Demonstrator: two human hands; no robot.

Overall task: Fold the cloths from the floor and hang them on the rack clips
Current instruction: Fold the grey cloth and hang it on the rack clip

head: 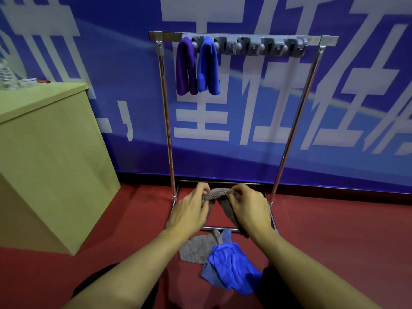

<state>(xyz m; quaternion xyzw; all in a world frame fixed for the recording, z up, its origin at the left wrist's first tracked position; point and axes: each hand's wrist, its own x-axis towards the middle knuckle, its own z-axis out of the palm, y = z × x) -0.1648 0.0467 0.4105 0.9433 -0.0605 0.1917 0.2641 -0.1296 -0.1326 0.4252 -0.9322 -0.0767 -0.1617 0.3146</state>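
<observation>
Both hands hold one grey-brown cloth (219, 194) in the air in front of the rack's base. My left hand (191, 210) pinches its left end and my right hand (249, 208) pinches its right end; the cloth droops between and below them. On the red floor beneath lie another grey cloth (197, 248) and a crumpled blue cloth (231, 268). The metal rack (166, 108) stands against the wall. A grey clip strip (263, 46) runs along its top bar. A purple cloth (185, 68) and a blue cloth (208, 68) hang folded from the two leftmost clips.
A yellow-green cabinet (44, 157) stands at the left, with a plastic bottle (6, 74) and small items on top. A blue banner with large white characters (334, 108) covers the wall behind the rack. Several clips to the right of the hung cloths hold nothing.
</observation>
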